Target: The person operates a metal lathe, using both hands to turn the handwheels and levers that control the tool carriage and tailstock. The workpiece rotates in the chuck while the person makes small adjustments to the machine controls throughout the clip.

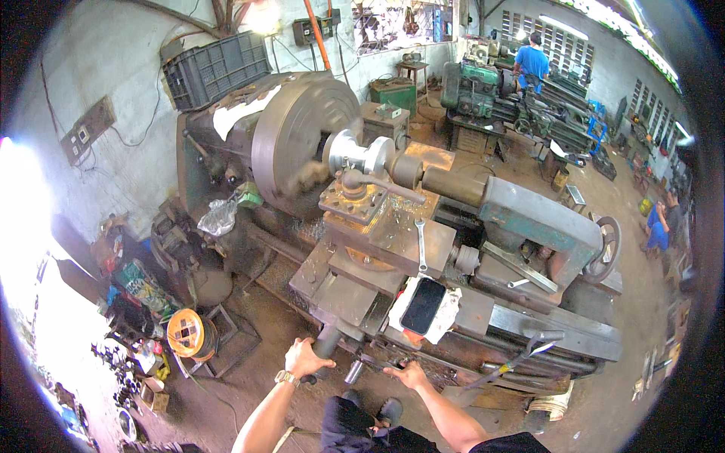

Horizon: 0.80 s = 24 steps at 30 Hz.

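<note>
My left hand (305, 359), with a watch at its wrist, is closed around the cross-slide handwheel (327, 341) at the front of a large metal lathe. To its right, my right hand (409, 374) closes its fingers on a lever (375, 363) on the lathe's front; the exact grip is partly hidden. Above them stands the tool post (355, 198) with its long clamp handle. Behind it a shiny spool-shaped metal workpiece (361, 155) sits between the big round chuck (291, 143) and the tailstock (532, 223). The chuck's face looks smeared, as if turning.
A wrench (421, 245) and a phone (424, 306) on a white cloth lie on the carriage. A grey crate (219, 69) tops the headstock. At left stands an orange-ended spool (189, 334) amid clutter. A person in blue (532, 62) stands by a green lathe (472, 89); another is far right.
</note>
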Tool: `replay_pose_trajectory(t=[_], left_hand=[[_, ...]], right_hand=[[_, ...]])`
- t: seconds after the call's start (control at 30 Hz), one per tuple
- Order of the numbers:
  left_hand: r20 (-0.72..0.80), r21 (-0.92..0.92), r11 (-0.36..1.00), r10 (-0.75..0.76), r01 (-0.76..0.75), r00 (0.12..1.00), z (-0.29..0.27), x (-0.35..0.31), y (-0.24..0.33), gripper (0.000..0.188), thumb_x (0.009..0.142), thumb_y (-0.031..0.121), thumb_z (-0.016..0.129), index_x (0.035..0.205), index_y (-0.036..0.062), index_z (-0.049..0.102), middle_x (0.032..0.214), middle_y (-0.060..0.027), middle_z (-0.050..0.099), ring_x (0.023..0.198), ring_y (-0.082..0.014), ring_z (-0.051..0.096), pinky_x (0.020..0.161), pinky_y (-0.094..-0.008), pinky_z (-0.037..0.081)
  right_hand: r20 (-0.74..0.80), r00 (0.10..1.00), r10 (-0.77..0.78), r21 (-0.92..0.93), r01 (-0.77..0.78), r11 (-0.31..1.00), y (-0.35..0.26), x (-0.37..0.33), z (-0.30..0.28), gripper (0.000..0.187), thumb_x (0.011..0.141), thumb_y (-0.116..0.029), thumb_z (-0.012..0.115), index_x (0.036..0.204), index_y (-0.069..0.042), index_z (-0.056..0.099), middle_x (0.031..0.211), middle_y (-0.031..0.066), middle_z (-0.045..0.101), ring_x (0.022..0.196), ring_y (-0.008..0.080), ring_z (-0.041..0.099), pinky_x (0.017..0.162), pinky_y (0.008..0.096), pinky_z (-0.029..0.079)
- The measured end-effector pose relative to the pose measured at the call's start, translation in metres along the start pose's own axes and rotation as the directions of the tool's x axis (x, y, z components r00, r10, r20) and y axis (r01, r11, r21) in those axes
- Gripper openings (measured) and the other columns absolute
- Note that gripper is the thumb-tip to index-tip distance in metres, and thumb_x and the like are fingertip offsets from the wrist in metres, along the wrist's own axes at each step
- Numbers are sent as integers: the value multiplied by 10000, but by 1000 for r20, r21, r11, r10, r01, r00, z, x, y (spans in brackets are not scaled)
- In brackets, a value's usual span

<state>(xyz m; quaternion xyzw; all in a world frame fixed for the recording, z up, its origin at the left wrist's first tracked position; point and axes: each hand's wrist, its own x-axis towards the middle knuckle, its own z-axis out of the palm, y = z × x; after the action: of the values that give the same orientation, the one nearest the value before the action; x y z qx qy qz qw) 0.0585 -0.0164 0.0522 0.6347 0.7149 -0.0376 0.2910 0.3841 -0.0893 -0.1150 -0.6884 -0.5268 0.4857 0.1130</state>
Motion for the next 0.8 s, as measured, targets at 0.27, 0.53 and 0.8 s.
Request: replay_pose_trajectory(t=[0.27,0.53,0.8], left_hand=[[-41,56,998,24,-22,999,9,9,-6,1075,524,675,892,1319,2,626,1321,-224,615,1221,-347,610,1051,-427,499],[-69,75,995,65,-60,995,14,13,-10,1093,506,646,914,1320,-19,615,1302,-223,629,1211,-336,616,1049,-417,497],[-56,71,997,38,-34,998,15,16,-10,1081,503,622,930,1314,-22,620,1298,-230,617,1192,-342,624,1030,-415,515]], right_hand=[[-9,1000,10,-6,-10,1000,-1,-5,-6,967,648,-903,667,875,35,726,881,289,715,925,405,709,881,467,524],[-29,998,-48,49,49,998,7,-4,-3,947,656,-893,665,965,-1,750,891,293,722,903,433,720,843,505,547],[-28,997,-70,77,72,994,12,-4,-4,939,666,-877,672,938,18,749,936,306,721,969,439,710,901,507,539]])
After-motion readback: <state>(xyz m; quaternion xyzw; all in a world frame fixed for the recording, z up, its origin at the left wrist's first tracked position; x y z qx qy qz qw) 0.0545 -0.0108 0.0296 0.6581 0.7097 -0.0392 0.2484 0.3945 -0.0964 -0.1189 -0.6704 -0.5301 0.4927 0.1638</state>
